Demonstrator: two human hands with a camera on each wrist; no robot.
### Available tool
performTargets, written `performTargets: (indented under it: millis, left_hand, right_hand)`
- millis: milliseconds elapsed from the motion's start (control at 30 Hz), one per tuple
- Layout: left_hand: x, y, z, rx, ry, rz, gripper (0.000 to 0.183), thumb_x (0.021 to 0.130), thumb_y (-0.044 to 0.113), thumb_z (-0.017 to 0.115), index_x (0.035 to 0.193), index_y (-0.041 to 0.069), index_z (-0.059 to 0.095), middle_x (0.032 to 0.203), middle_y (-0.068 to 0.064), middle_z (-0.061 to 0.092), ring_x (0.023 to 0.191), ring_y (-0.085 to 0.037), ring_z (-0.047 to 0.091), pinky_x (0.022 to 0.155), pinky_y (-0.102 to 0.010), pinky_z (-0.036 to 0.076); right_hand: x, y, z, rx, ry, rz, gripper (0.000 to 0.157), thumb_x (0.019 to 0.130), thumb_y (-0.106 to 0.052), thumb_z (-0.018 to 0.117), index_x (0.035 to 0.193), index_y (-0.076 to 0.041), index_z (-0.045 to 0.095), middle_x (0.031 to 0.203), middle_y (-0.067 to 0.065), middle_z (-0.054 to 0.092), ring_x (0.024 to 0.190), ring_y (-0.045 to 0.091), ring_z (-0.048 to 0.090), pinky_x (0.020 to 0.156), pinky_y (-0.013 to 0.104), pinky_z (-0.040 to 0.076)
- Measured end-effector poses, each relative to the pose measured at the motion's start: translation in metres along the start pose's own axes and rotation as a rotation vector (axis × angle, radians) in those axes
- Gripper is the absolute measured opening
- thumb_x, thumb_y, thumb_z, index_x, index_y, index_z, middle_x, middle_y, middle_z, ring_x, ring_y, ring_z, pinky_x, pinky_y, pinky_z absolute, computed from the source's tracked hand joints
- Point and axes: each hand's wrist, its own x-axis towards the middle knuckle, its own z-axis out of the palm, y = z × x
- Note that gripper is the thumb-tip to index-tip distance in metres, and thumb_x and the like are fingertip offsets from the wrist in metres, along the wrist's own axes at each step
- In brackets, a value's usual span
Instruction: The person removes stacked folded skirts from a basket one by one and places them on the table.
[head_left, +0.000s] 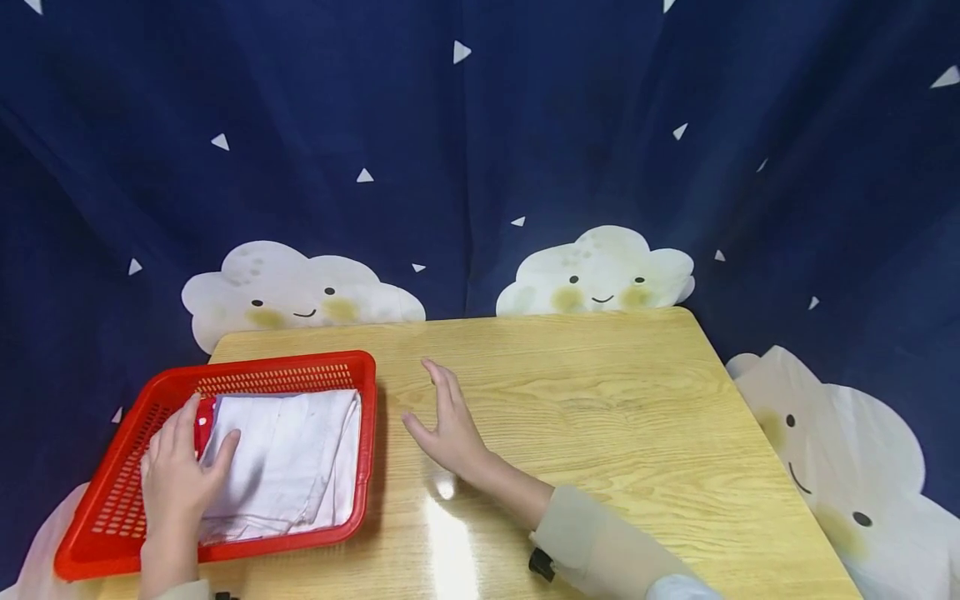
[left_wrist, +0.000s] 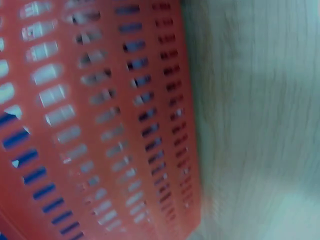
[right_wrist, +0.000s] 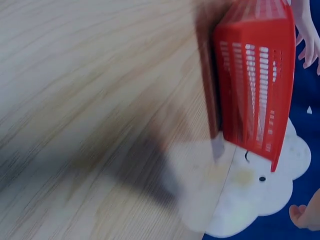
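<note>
While wrist views show basket, head reveals cloth

- Red rectangular plastic basket: smooth, semi-glossy; walls perforated with slots.
- White folded cloth: matt, softly creased woven fabric.
- Red, white-spotted cloth: fabric-like, mostly hidden.
- Pale yellow-brown wood-grained tabletop: smooth and glossy, with 2 bright reflections.
- Dark blue curtain with white triangles and clouds: matt, draped, printed cloth.
- Beige fabric sleeve: matt.
</note>
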Motion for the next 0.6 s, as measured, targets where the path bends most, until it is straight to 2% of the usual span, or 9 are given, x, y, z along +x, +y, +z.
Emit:
performTargets:
  millis: [133,267,467,600]
  left_hand:
    - [0.001,-0.011,-0.003,-0.003,-0.047,-0.022,0.072,0.085,0.03,0.057,0.146,0.015,0.021,0.133,-0.029,0.035,0.116,-0.048,0.032,0.1,-0.063,0.02]
    - [0.002,-0.02,-0.005,-0.012,-0.116,-0.077,0.077,0.085,0.032,0.058,0.147,0.014,0.015,0.134,-0.03,0.033,0.117,-0.049,0.03,0.099,-0.065,0.021]
    - [0.003,-0.033,-0.008,-0.061,-0.223,-0.172,0.085,0.086,0.036,0.059,0.148,0.014,0.006,0.134,-0.031,0.031,0.117,-0.049,0.029,0.091,-0.069,0.027]
    - [0.006,-0.04,-0.009,-0.092,-0.289,-0.206,0.087,0.086,0.039,0.058,0.148,0.014,0.002,0.133,-0.032,0.03,0.113,-0.05,0.031,0.084,-0.07,0.033]
  right_hand:
    - [0.005,-0.011,0.018,0.038,-0.023,0.029,0.074,0.084,-0.028,0.061,0.144,-0.017,0.02,0.138,0.005,0.033,0.117,0.019,0.041,0.095,0.038,0.042]
    - [0.008,-0.022,0.033,0.081,-0.058,0.048,0.075,0.084,-0.028,0.061,0.144,-0.02,0.018,0.137,0.006,0.033,0.114,0.019,0.043,0.093,0.036,0.043]
    - [0.01,-0.037,0.054,0.179,-0.128,0.054,0.078,0.083,-0.022,0.064,0.145,-0.021,0.016,0.134,0.01,0.035,0.109,0.023,0.049,0.089,0.024,0.045]
    - [0.013,-0.046,0.066,0.204,-0.15,0.103,0.079,0.083,-0.024,0.064,0.145,-0.022,0.015,0.136,0.01,0.036,0.105,0.022,0.053,0.087,0.02,0.045]
